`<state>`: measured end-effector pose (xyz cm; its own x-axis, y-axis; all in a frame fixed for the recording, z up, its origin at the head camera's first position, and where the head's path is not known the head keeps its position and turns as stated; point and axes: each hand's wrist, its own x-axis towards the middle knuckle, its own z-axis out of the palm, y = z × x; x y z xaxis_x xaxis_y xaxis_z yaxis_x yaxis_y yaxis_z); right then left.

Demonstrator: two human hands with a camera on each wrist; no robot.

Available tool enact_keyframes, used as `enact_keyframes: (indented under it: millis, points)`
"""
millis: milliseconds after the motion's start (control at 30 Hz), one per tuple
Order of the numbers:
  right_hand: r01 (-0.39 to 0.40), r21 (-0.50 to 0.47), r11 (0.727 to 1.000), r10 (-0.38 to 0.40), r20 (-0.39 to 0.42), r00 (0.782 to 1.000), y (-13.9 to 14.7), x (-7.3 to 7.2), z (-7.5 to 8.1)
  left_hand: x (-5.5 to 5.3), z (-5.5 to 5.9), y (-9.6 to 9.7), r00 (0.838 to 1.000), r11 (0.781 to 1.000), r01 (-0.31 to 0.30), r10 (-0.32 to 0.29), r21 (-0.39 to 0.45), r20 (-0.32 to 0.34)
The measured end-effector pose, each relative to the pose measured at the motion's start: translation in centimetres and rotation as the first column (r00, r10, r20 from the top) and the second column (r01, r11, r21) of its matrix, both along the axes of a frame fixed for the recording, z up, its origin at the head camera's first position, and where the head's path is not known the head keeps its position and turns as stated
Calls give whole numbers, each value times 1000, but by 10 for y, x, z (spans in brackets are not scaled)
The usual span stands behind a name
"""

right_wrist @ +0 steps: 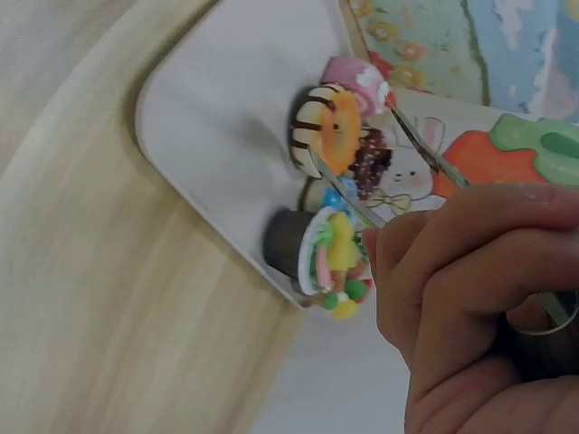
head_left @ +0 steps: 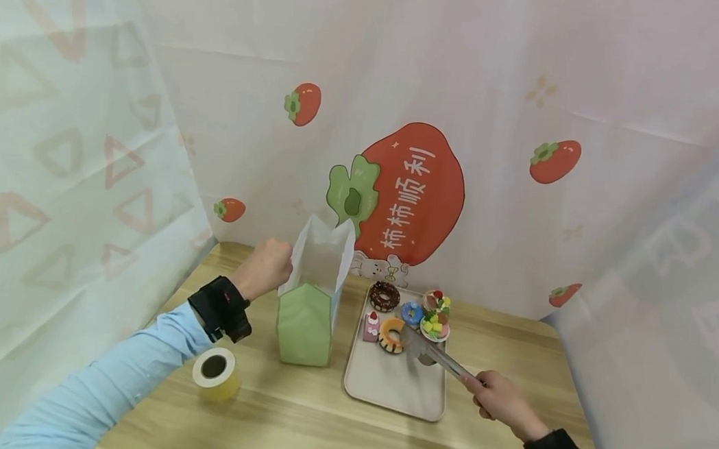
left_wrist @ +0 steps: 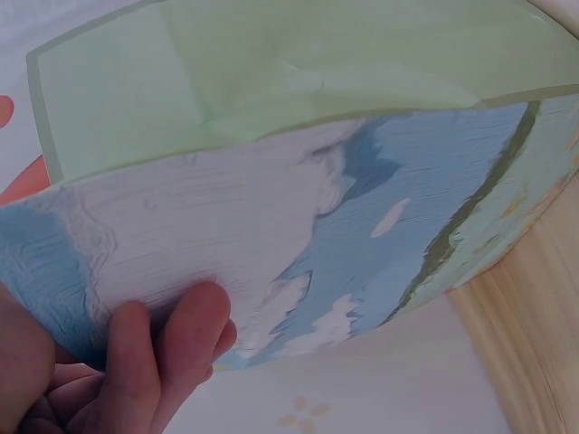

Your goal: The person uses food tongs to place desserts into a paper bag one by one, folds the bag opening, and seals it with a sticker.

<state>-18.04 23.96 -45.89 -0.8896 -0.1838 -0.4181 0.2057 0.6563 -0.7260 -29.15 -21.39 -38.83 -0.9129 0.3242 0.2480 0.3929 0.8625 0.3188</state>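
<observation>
My left hand grips the upper left edge of a standing green paper bag, whose top gapes. In the left wrist view, curled fingers lie against the bag's blue-and-white printed side; the thumb's contact is unclear. With my right hand I hold metal tongs over a beige tray. Their spread tips straddle or hover by an orange-glazed toy doughnut; whether they touch it is unclear. Beside it are a pink cake slice, chocolate doughnut and blue doughnut.
Two topped toy cups crowd the tray's right back part. A roll of tape stands on the wooden table left of the bag, near my left forearm. Printed cloth hangs behind the table and along both sides.
</observation>
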Motion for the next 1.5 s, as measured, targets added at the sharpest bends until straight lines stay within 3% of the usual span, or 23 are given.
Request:
enact_keyframes:
  millis: [267, 500, 633, 833, 1133, 1500]
  points:
    - [111, -33, 993, -111, 7, 994, -6, -4, -34, 1, -2, 1, 1000, 1000, 12, -12, 5, 1]
    - [114, -163, 980, -104, 73, 992, -9, -6, -56, 1, -2, 2, 999, 1000, 20, -20, -4, 26]
    - [135, -216, 967, -118, 89, 989, -13, -7, -61, 2, -2, 2, 999, 1000, 23, -22, -7, 33]
    - [181, -217, 959, -157, 123, 980, -22, -5, -68, 1, -1, 1, 999, 1000, 26, -26, -5, 32]
    - [178, -355, 918, -95, 239, 966, -28, -7, -76, 1, -3, -2, 999, 1000, 31, -31, 0, 18]
    - [228, -359, 905, -145, 243, 959, -25, -1, -82, 0, -1, -2, 1000, 999, 22, -22, -27, -6]
